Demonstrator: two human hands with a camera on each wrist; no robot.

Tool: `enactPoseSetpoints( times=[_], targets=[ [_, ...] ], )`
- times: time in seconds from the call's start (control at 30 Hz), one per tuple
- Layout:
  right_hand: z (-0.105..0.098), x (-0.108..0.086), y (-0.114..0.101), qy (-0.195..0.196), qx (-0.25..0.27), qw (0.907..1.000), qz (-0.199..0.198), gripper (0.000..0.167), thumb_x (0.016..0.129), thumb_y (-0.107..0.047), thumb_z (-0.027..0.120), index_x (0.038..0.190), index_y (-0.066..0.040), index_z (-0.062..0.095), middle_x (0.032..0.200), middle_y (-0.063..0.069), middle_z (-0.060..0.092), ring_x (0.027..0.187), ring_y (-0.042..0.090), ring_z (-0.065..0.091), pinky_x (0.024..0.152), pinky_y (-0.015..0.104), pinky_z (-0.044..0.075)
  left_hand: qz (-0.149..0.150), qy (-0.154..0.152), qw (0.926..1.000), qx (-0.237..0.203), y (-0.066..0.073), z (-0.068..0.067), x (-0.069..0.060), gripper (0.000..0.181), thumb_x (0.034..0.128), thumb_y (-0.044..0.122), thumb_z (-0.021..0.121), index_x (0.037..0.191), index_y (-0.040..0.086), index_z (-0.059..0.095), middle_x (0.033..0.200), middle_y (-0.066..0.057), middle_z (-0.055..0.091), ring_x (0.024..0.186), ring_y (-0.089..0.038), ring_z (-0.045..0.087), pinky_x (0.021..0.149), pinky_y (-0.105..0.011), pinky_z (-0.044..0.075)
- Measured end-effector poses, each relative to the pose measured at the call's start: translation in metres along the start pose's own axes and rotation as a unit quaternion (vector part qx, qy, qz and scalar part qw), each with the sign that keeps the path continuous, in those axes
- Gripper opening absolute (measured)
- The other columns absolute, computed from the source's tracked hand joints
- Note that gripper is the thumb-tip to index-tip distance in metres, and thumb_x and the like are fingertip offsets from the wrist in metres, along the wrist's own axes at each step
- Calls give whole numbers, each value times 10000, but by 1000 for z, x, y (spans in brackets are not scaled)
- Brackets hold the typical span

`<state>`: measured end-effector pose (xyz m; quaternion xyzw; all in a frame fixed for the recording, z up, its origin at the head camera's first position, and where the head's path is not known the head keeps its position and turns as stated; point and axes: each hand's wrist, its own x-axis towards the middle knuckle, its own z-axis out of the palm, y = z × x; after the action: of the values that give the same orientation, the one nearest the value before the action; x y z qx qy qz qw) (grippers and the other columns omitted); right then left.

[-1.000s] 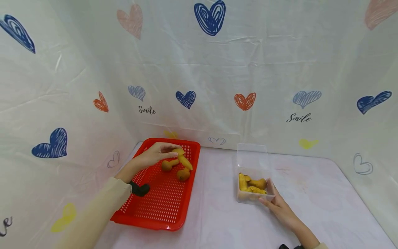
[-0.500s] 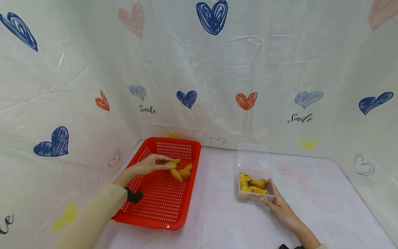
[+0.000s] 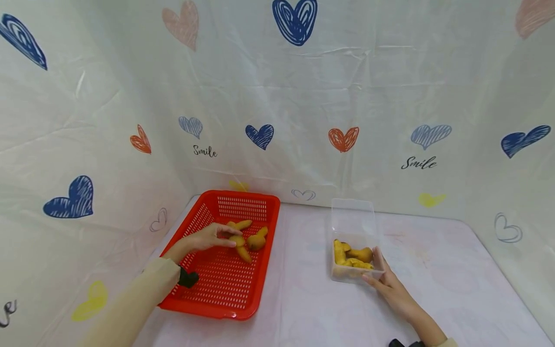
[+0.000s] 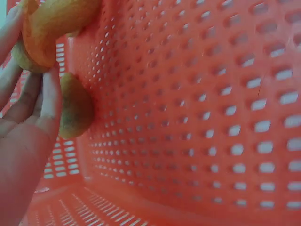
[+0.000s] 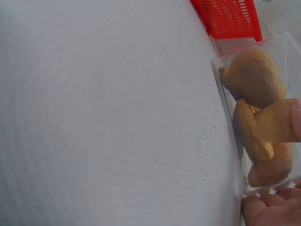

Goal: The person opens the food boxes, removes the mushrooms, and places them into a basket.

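My left hand [image 3: 205, 239] reaches into a red perforated basket [image 3: 217, 313] and pinches a yellow-brown mushroom [image 3: 244, 254] by its cap, stem pointing down and away from the palm. In the left wrist view, thumb and fingers lie around the cap of that mushroom [image 4: 68, 18]. Two more mushrooms lie close by, one to the right [image 3: 257, 241] and one just behind the fingers [image 3: 243, 224]. My right hand [image 3: 395, 293] grips the right corner of a clear plastic box [image 3: 347, 275], with several mushrooms [image 5: 256, 77] packed inside.
The box's clear lid [image 3: 352, 217] stands raised at its back. Basket and box rest on a white-covered table [image 3: 303, 299], the basket left and the box right. A curtain with printed hearts [image 3: 303, 96] hangs behind and at the sides.
My left hand has moved down and slightly left in the basket with the mushroom in its fingers, exposing the two others. The right hand keeps its place on the box.
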<state>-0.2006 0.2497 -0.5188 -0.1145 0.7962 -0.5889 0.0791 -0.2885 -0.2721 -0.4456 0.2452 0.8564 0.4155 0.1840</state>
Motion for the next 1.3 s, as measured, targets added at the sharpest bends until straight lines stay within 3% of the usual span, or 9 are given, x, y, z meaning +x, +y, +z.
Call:
enactPoseSetpoints(
  times=[0.2,0.43,0.8,0.9,1.03,1.3],
  targets=[
    [0,0,-1,-35,8,10000,15,938,1013,-164,595,1570,-86,-155,1620,218,-143,1467,444,-93,950,11,193,-186,-75,9998,-45,-6,1,-1,450,958,211,684,1346,-2,605,1303,-130,612,1216,-320,487,994,-417,481],
    [1,-2,2,-47,45,10000,-51,935,1016,-166,591,1564,-55,-158,1618,212,-155,1463,439,-109,954,1,187,-249,-414,9970,-599,-11,3,-3,424,972,116,652,1341,-77,572,1340,-212,596,1229,-381,569,1020,-428,480],
    [1,0,4,-58,72,9999,-69,936,1017,-179,591,1560,-40,-159,1617,210,-160,1461,437,-117,955,-6,183,-183,-307,9990,-255,-1,1,0,441,964,138,670,1351,-53,578,1324,-206,609,1236,-369,523,970,-351,515],
    [0,0,5,-44,86,9999,-76,935,1016,-182,594,1562,-38,-152,1619,206,-156,1463,435,-111,956,2,196,-157,-269,9994,-158,6,-4,3,449,967,148,666,1358,-50,571,1343,-207,598,1254,-368,525,978,-358,512],
    [0,1,5,-27,65,10000,-38,934,1018,-200,595,1565,-43,-146,1622,204,-151,1467,435,-99,959,12,199,-65,-225,9991,-350,20,-12,9,446,970,112,654,1378,-41,557,1379,-239,560,1271,-405,528,991,-390,504],
    [-1,0,6,-20,57,10000,-76,932,1016,-194,597,1565,-40,-141,1620,206,-148,1464,438,-98,961,12,196,109,-229,9975,-664,64,-21,30,482,956,130,680,1410,28,552,1392,-182,569,1266,-403,537,989,-411,503]
  ],
)
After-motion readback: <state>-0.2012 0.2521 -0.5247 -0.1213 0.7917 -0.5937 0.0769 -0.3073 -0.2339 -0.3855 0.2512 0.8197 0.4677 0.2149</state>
